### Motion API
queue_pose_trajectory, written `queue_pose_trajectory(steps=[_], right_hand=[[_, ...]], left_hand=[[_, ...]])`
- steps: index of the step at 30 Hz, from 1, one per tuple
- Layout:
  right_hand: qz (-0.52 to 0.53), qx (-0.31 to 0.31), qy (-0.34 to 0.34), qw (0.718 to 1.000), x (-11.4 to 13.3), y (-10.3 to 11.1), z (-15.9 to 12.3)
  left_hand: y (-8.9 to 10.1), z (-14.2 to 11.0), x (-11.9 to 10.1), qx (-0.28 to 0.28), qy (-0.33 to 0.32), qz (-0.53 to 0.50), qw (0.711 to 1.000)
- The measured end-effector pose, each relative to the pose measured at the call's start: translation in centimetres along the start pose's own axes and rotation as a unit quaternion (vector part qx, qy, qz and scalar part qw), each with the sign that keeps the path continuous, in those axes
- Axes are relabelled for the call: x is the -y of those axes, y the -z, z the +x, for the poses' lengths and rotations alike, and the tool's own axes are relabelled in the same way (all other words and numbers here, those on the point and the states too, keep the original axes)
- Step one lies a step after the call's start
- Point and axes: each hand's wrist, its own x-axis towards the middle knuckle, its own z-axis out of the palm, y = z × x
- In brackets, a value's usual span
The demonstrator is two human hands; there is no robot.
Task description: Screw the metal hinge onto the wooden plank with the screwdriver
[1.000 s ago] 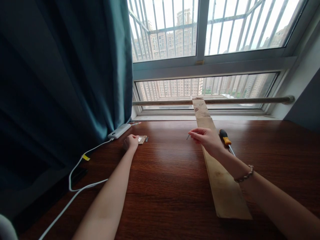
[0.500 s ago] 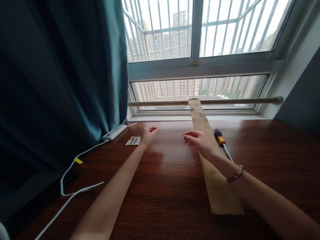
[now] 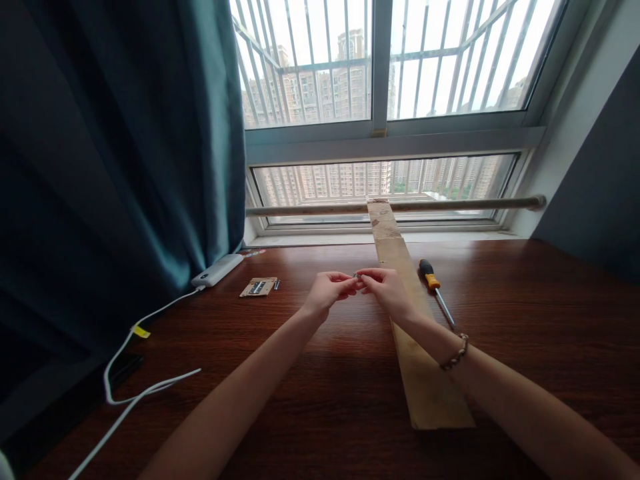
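Note:
My left hand and my right hand meet above the desk, fingertips almost touching, both closed in a pinch. Between them shows a bit of a small metal screw, gripped by my right fingers. What my left fingertips pinch is too small and covered to name. Under my right wrist lies a long tan board. A black-and-yellow screwdriver rests just right of it. On the left sits a small cardboard piece bearing dark little parts, with small metal pieces at its right edge.
A white power strip or adapter-like block lies by the blue curtain, its white cable looping down the left side. The dark wood desk reaches the window, where a horizontal rail crosses behind the board's far end.
My left hand has moved right, from near the cardboard piece to my right fingertips. The view has shifted slightly, and the small metal pieces beside the cardboard are now uncovered.

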Motion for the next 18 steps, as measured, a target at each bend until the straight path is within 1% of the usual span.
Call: queue_pose_trajectory(steps=[2,4,7,9,12,15,18], right_hand=[[0.010,-0.020,-0.016,1.000,-0.2,0.1,0.1],[0.001,-0.041,-0.011,0.999,-0.4,0.1,0.1],[-0.020,-0.065,0.028,0.997,-0.5,0.1,-0.1],[-0.036,-0.067,0.052,0.996,-0.6,-0.1,-0.3],[-0.108,-0.059,0.088,0.988,-0.6,-0.4,-0.8],[-0.222,-0.059,0.140,0.963,-0.5,-0.6,-1.3],[-0.331,-0.059,0.177,0.925,-0.4,-0.7,-1.7]], left_hand=[[-0.3,-0.1,0.2,-0.001,0.036,-0.056,0.998],[-0.6,-0.3,0.5,0.002,0.045,-0.096,0.994],[-1.1,-0.6,0.8,0.002,0.038,-0.128,0.991],[-1.4,-0.8,1.1,0.007,0.031,-0.150,0.988],[-1.8,-0.9,1.4,0.020,0.015,-0.200,0.980],[-2.0,-0.9,1.4,0.029,0.002,-0.229,0.973],[-2.0,-1.0,1.3,0.026,0.002,-0.239,0.971]])
